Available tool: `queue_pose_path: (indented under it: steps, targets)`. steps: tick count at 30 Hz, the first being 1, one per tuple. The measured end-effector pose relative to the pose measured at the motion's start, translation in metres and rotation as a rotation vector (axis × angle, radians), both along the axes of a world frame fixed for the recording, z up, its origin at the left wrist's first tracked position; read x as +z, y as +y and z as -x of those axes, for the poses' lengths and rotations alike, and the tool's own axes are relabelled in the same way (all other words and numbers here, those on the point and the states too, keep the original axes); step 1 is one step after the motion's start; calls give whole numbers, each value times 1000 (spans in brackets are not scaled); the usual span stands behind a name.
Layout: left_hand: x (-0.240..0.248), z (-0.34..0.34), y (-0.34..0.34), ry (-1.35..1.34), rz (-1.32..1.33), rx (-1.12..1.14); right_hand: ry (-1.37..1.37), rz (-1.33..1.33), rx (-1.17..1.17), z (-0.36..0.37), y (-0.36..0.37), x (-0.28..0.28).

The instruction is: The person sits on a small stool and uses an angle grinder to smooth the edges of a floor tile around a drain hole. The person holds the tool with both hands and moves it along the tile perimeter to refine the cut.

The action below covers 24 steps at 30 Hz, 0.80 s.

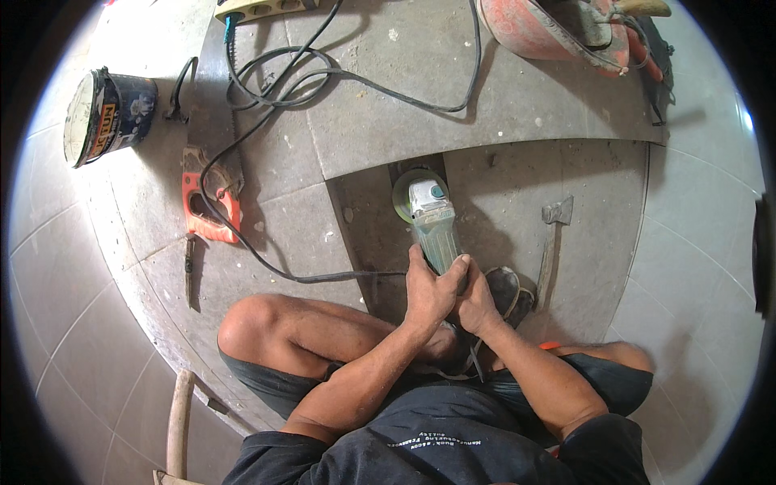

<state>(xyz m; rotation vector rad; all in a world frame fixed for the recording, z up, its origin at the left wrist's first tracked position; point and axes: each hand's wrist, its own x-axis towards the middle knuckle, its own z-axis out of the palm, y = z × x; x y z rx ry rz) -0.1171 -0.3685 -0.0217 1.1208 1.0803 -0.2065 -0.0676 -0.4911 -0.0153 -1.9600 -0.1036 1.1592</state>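
Both my hands are wrapped round the body of an angle grinder, which points away from me. My left hand grips its left side, and my right hand closes round the rear end. The round disc is at the far end, over a dark strip beside a recessed grey slab. Whether the disc touches the surface or spins, I cannot tell. A black cable runs left from the grinder's rear. Right of my hands lies a hammer with a worn handle.
To the left lie a handsaw with an orange handle and a narrow tool. A dark paint bucket stands farther left. Coiled cable and a power strip are at the top. A dirty red container sits top right, a wooden handle lower left.
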Motion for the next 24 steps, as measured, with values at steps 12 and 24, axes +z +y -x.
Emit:
queue_pose_path:
  steps: [12,24]
  targets:
    - [-4,-1,-1,9,7,-11,53,7,-32,-5,5,4]
    - [-10,0,-1,-18,-49,-52,48,6,-3,-6,3,-1]
